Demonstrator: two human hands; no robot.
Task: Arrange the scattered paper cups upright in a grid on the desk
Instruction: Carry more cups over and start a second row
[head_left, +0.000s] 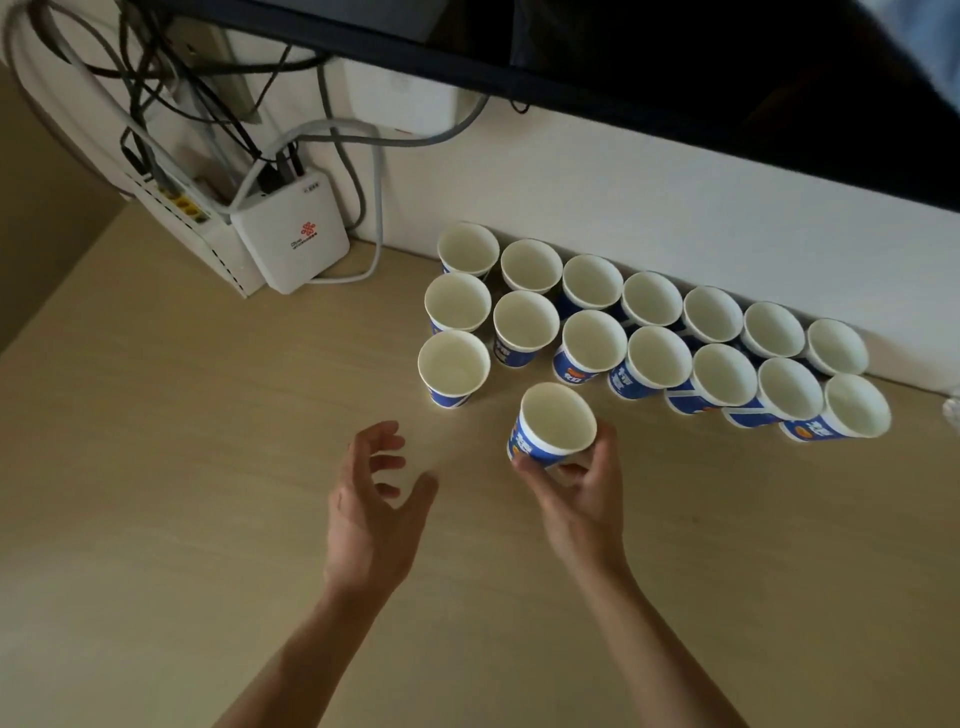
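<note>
**Paper cup held ready beside the start of a third row**

Nearest the camera, two bare forearms are seen reaching in from the lower edge over a pale wooden desk (156, 467). The left hand (376, 493) is held above the desk with fingers spread and loosely curled. Nothing is gripped by it, and it is probably kept free to steady or fetch a cup.

To its right and apart from it, the right hand (584, 491) is clamped around the lower part of a blue-and-white held cup (553, 426), thumb on one side and fingers on the other. The cup is tilted slightly with its open mouth turned upward. Whether its base touches the desk cannot be told. The low grip appears chosen so that the cup can be set down on its base without the rim being crushed.

Just beyond, a single upright third-row cup (453, 366) is found at the left end of the grid. The gap beside it is judged to be the held cup's destination. Behind it, a second row (658, 356) of seven upright cups is laid close together. A back row (652, 299) of seven is set along the white wall (623, 208), which is probably used as a straight guide.

Farther left, a white router (291, 241) and tangled cables (171, 104) are seen against the wall. A dark monitor (701, 78) is seen overhead.
</note>
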